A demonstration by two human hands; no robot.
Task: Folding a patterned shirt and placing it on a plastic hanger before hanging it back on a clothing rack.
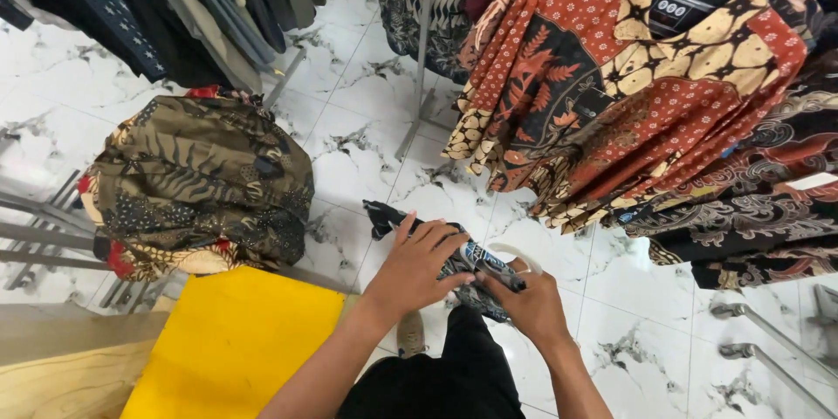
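Note:
Low in the middle of the view, both my hands work on a dark blue patterned garment (pixel 384 215) bunched in front of me. My left hand (pixel 417 264) lies over the top of the fabric with fingers curled on it. My right hand (pixel 529 300) grips the garment's other end together with a white hanger hook (pixel 517 252) that curves out above my fingers. Part of the cloth is hidden under my hands.
A rack of red, cream and black patterned shirts (pixel 628 78) hangs at the right. A brown leafy-print pile of shirts (pixel 196 183) sits on a metal rack at the left. A yellow board (pixel 236 340) lies bottom left. Dark clothes (pixel 175 0) hang top left above the white marble floor (pixel 358 122).

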